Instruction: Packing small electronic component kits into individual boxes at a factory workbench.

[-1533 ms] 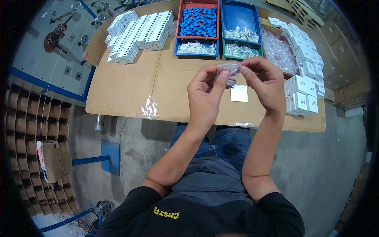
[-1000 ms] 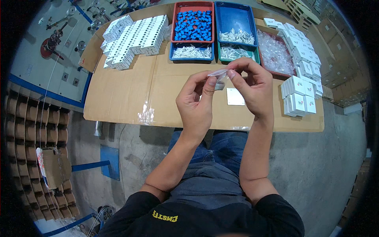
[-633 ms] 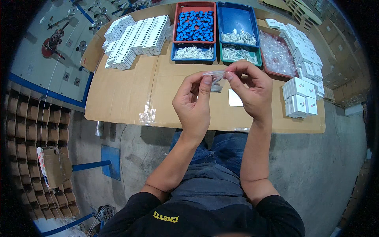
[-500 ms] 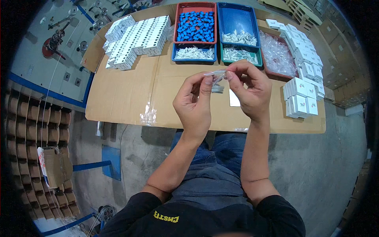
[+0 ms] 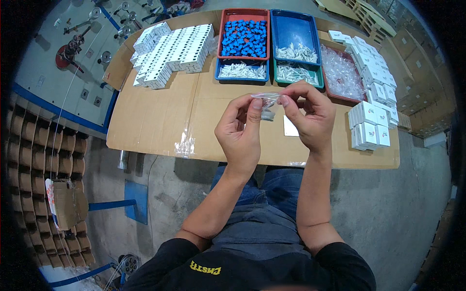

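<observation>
Between my hands, above the cardboard-covered table, is a small clear plastic bag (image 5: 268,101) with pale pieces in its lower end; their kind is too small to make out. My left hand (image 5: 241,131) pinches the bag's top edge at one side between thumb and fingers. At the other side, my right hand (image 5: 310,115) grips the same edge between thumb and forefinger. A flat white card (image 5: 290,127) lies on the table just behind my right hand, partly covered by it.
Across the table (image 5: 150,119) stand a red tray (image 5: 244,57) of blue plastic pieces, blue (image 5: 296,26) and green trays (image 5: 318,80) with white plugs, and a tray of clear bags (image 5: 342,72). White switch-like blocks (image 5: 174,48) are stacked left, small white boxes (image 5: 370,123) right.
The bag's top edge now looks more level and drawn out between my fingers. Both hands keep their hold, and the whole view has shifted slightly.
</observation>
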Motion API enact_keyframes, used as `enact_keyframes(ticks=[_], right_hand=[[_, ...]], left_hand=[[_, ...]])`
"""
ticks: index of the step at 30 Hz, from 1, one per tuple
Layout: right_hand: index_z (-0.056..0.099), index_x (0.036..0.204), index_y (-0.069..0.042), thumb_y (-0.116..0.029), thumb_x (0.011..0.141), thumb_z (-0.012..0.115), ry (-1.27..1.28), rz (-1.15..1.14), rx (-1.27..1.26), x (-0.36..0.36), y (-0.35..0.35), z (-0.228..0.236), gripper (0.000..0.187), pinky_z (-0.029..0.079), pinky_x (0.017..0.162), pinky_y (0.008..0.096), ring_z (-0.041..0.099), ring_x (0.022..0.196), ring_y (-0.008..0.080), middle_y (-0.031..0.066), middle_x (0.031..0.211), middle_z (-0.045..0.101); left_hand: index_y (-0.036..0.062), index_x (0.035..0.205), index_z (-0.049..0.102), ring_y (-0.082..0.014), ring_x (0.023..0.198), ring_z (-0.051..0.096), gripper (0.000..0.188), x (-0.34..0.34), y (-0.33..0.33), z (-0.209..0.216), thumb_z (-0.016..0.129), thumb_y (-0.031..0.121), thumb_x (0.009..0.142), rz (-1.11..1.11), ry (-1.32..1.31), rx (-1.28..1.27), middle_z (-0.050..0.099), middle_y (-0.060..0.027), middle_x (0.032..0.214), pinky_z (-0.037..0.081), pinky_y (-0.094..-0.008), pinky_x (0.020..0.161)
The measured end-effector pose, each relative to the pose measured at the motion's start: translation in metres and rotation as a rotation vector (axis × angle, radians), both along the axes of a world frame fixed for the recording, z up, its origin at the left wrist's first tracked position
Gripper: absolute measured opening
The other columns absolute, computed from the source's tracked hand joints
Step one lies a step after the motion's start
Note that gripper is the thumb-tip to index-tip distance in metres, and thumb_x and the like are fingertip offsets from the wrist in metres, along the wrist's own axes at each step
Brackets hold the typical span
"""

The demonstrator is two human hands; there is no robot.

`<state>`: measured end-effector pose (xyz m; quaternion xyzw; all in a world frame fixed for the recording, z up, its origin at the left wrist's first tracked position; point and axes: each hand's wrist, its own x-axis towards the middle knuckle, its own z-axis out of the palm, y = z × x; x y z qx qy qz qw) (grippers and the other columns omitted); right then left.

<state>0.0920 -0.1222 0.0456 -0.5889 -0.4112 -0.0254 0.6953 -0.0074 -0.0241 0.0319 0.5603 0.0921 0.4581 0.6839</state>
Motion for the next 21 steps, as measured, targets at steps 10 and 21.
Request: enact_keyframes(ticks=[10,21], right_hand=[[0.066,0.090,-0.003,-0.006,0.088,0.071,0.011,-0.008,0.008,-0.0059,0.0052,0.0021,0.006,0.042,0.057,0.0186,0.057,0.073,0.0045,-0.0013,0.083,0.063],[0.068,0.094,-0.003,-0.004,0.087,0.072,-0.038,0.020,0.061,-0.0036,0.0048,0.0037,0.008,0.040,0.056,0.0182,0.057,0.072,0.0049,0.0006,0.086,0.065]], left_hand=[[-0.0039,0.112,0.063,-0.0115,0.092,0.067,0.020,-0.0019,0.0052,0.0032,0.063,0.012,0.100,-0.018,0.021,0.018,0.070,-0.0087,0.101,0.054,-0.0245,0.080],[-0.0012,0.109,0.063,-0.0091,0.090,0.063,0.016,-0.0055,0.0033,0.0075,0.065,0.010,0.098,-0.041,-0.017,0.028,0.068,-0.0057,0.099,0.051,-0.0230,0.078]])
